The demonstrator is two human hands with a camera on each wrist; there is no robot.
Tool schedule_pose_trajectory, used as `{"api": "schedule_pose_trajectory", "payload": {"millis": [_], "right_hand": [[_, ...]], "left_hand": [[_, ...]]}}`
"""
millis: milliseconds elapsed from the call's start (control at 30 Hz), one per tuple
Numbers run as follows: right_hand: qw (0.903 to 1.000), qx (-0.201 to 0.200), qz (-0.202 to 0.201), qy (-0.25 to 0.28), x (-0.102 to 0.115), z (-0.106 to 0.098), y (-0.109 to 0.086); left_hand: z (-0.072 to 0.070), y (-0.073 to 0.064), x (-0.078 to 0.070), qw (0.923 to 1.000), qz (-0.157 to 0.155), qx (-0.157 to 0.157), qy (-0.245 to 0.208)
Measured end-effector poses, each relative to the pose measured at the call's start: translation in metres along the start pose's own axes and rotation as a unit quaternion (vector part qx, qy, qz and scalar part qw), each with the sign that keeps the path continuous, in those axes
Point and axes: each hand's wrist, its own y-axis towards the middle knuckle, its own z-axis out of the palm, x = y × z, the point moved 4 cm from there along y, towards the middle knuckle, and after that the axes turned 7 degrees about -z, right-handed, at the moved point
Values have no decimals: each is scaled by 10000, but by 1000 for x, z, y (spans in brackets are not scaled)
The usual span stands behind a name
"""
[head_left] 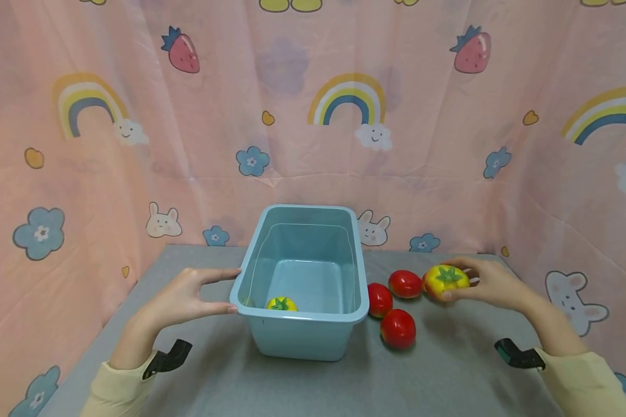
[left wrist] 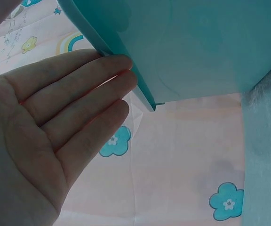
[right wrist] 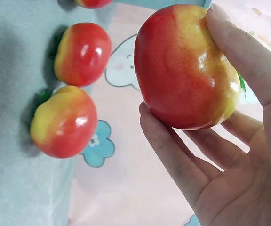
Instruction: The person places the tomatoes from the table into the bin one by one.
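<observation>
My right hand grips a red-and-yellow tomato between thumb and fingers, its green star-shaped leaf facing up. From the right wrist view, the glossy red underside of this tomato shows. My left hand has its fingers straight, with fingertips and thumb at the left rim of a light blue plastic tub. In the left wrist view the left fingers lie flat against the tub's edge. Inside the tub, near its front wall, sits another yellow-topped tomato, partly hidden by the rim.
Three red tomatoes lie on the grey table right of the tub: a back one, one beside the tub wall and a front one. A pink patterned curtain hangs behind and at both sides.
</observation>
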Motion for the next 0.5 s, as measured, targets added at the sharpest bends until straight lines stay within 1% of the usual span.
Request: {"api": "schedule_pose_trajectory", "payload": {"millis": [100, 200, 500], "right_hand": [[9999, -65, -112, -35, 4, -3, 2], [9998, -104, -142, -9, 8, -4, 4], [10000, -37, -36, 19, 19, -8, 10]], "left_hand": [[0, 0, 0, 10000, 8, -4, 11], [0, 0, 0, 10000, 4, 10, 25], [-1, 1, -1, 10000, -32, 40, 39]]}}
